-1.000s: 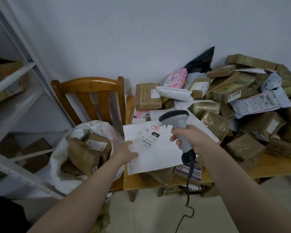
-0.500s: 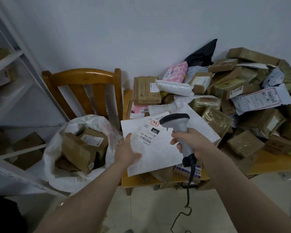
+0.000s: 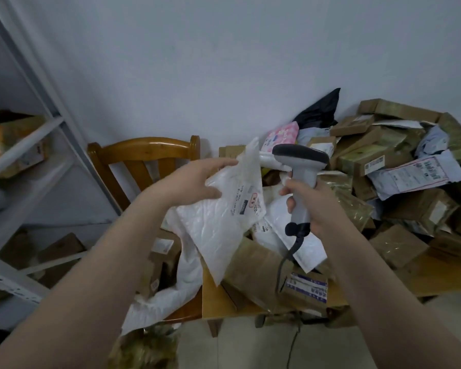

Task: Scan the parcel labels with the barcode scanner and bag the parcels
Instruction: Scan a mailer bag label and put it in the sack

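Head view: the left hand (image 3: 194,179) pinches a white mailer (image 3: 218,227) by its upper edge, thumb on the front, holding it tilted above the worktop's (image 3: 216,302) near corner. Its skin is crinkled, and its printed label (image 3: 246,202) (text too blurred to read) sits sideways by the right edge. Just right, the right hand (image 3: 314,206) wraps round the handle of the grey barcode scanner (image 3: 301,161), cable hanging. Below, a white sack (image 3: 186,272) of boxes sits on a wooden chair (image 3: 144,147). Farther right, parcels (image 3: 397,161) heap across the worktop against the pale wall (image 3: 224,62); a metal shelf rack (image 3: 24,145) stands left.
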